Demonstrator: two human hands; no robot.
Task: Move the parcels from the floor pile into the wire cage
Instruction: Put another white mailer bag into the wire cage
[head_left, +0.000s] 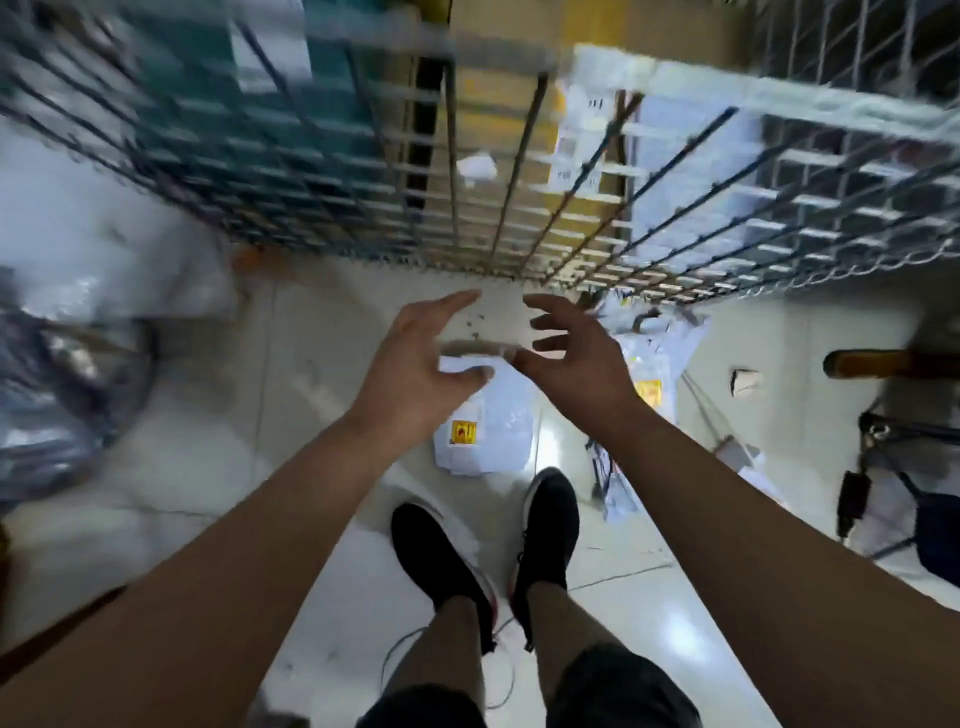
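Note:
The wire cage (498, 208) fills the top of the head view, blurred, with cardboard boxes (498, 104) and white parcels (691, 156) inside it. Both my hands hang in front of its lower edge, above the floor. My left hand (421, 364) and my right hand (566, 353) have spread, relaxed fingers and hold nothing. Below them on the floor lies a white flat parcel (488, 431) with a yellow sticker. More white parcels (654, 364) lie on the floor to the right, under the cage's corner.
Grey and white plastic bags (57, 364) are heaped at the left. My feet in black shoes (493, 551) stand on the pale tiled floor. A dark bag with straps (914, 509) and a wooden piece (893, 364) sit at the right.

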